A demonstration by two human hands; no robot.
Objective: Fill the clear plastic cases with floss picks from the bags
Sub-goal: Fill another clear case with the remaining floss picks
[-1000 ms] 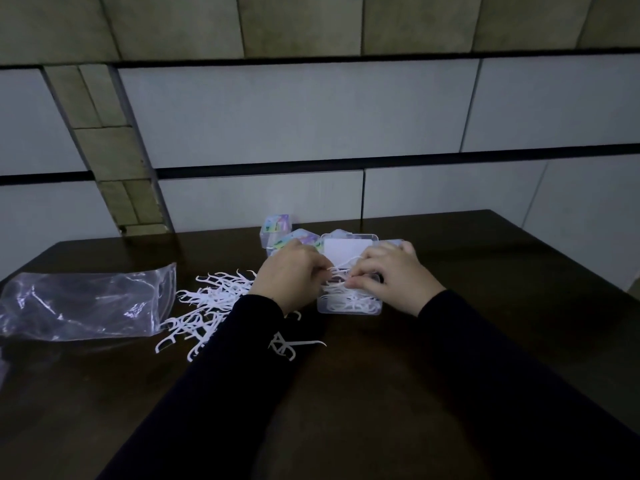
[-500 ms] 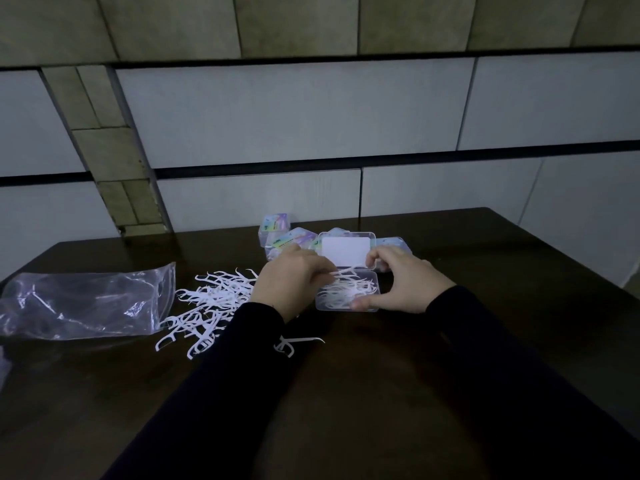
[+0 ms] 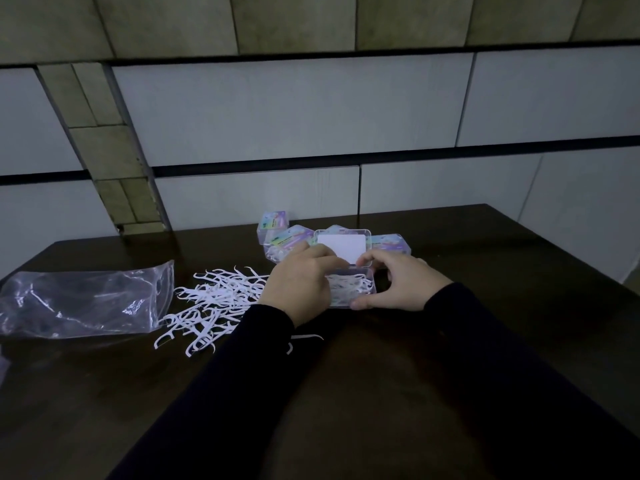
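Note:
A clear plastic case lies on the dark table between my hands, holding several white floss picks. Its lid, with a white label, stands raised behind it. My left hand covers the case's left side, fingers reaching to the lid's lower edge. My right hand grips the case's right end, thumb at the front edge and fingers curled at the back corner by the lid. A pile of loose floss picks lies to the left.
A crumpled clear plastic bag lies at the far left of the table. Several closed cases with colourful labels stand behind the open one, close to the wall. One stray pick lies near my left sleeve.
My right hand has lifted off the picks and shifted to the case's right end. The lid, hidden under my hands a second ago, now shows standing up behind the case.

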